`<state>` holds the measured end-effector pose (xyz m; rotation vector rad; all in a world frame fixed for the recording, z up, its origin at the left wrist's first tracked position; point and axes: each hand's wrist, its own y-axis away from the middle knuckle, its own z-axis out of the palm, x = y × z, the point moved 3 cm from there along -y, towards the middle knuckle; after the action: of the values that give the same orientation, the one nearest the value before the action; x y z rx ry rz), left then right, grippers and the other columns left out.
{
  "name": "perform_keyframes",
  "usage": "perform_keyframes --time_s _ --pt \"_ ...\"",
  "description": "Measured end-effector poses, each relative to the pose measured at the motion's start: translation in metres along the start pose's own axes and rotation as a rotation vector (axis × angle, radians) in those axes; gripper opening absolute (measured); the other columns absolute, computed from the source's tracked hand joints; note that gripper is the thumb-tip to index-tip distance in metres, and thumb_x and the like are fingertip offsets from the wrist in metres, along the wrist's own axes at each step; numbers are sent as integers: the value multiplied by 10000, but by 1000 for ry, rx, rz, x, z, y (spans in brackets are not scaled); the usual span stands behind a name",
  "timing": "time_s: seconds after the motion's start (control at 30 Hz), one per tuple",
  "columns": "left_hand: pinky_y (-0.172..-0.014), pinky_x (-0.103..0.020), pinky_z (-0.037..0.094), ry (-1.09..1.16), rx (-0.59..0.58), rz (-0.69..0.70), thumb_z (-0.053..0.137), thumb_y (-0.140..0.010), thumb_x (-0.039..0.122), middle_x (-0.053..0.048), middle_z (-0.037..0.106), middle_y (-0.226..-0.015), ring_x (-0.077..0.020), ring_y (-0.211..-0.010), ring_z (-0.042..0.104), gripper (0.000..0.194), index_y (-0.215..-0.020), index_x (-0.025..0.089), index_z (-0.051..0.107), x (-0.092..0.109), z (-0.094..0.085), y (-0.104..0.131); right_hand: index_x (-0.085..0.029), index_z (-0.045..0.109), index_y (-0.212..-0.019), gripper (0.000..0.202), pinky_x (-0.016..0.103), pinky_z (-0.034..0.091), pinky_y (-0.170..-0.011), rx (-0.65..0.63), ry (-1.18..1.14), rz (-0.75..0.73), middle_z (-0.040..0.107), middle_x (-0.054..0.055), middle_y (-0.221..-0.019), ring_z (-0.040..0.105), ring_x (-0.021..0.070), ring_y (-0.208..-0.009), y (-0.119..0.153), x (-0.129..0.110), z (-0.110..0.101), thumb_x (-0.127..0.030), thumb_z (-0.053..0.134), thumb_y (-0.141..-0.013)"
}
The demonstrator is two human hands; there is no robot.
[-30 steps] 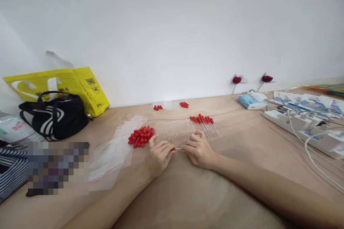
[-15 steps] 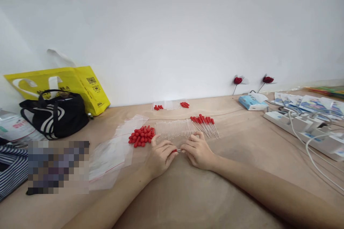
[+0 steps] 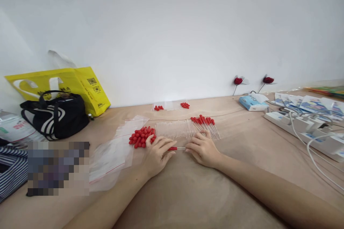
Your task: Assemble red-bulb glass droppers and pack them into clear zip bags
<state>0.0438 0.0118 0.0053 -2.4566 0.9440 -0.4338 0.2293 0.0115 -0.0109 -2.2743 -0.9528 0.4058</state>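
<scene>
Between my hands lies a glass dropper tube (image 3: 181, 148) with a red rubber bulb (image 3: 172, 148) on its left end. My left hand (image 3: 159, 154) has its fingers closed around the bulb's far end, the thumb just below it. My right hand (image 3: 202, 150) pinches the tube; its fingers cover the tube's other end. Beside my left hand is a heap of loose red bulbs (image 3: 139, 137). A row of bare glass tubes (image 3: 172, 128) lies beyond both hands, and several droppers with bulbs fitted (image 3: 206, 121) lie at its right end.
Clear plastic bags (image 3: 110, 159) lie left of the heap. A small bag with red bulbs (image 3: 170, 105) is near the wall. A black bag (image 3: 60, 114) and yellow bag (image 3: 92, 89) stand left; a tissue pack (image 3: 252, 103) and a power strip (image 3: 303, 132) with cables are right.
My hands have moved slightly apart, the left one leftward and the right one rightward. More of the red bulb and the tube now shows between them.
</scene>
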Motion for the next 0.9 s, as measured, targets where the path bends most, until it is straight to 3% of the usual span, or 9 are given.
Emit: perform_keyframes --time_s 0.07,0.13,0.23,0.33,0.6,0.9 --pt "-931 -494 164 -20 -21 -54 531 -776 398 -65 588 -1097 -237 -1012 495 397 -1139 247 484 -4 1 1 -211 630 -763 191 356 180 -808 15 34 110 613 7 -681 453 142 -730 0 8 0 -269 457 -821" --pt "-926 -496 185 -18 -36 -95 542 -761 396 -88 556 -1132 -249 -1043 471 463 -1177 221 439 -7 3 2 -211 629 -767 193 359 177 -793 44 97 284 630 15 -700 469 159 -750 -1 23 0 -262 449 -813" --pt "-924 -484 212 -3 -51 -113 523 -774 314 -81 553 -1121 -237 -1045 468 396 -1152 218 448 -9 5 2 -206 626 -826 192 351 186 -758 40 201 538 649 29 -732 491 182 -766 -4 46 1 -261 444 -796" --pt "-918 -485 225 3 -72 -110 519 -773 283 -70 563 -1085 -229 -1020 483 297 -1065 229 510 -9 7 1 -201 616 -855 199 340 195 -728 -25 252 674 647 39 -714 505 194 -764 -9 61 5 -263 443 -778" --pt "-894 -491 249 -2 -71 -107 519 -770 267 -54 580 -1032 -221 -969 513 155 -905 233 585 -9 8 2 -197 595 -800 186 336 190 -700 -131 303 768 639 56 -752 511 208 -796 -16 70 12 -220 414 -762" --pt "-892 -509 235 4 -86 -114 511 -779 261 -56 576 -1035 -219 -978 504 125 -866 231 595 -9 9 2 -218 627 -802 209 362 202 -719 -170 275 793 641 63 -795 514 214 -821 -21 67 15 -256 424 -769"
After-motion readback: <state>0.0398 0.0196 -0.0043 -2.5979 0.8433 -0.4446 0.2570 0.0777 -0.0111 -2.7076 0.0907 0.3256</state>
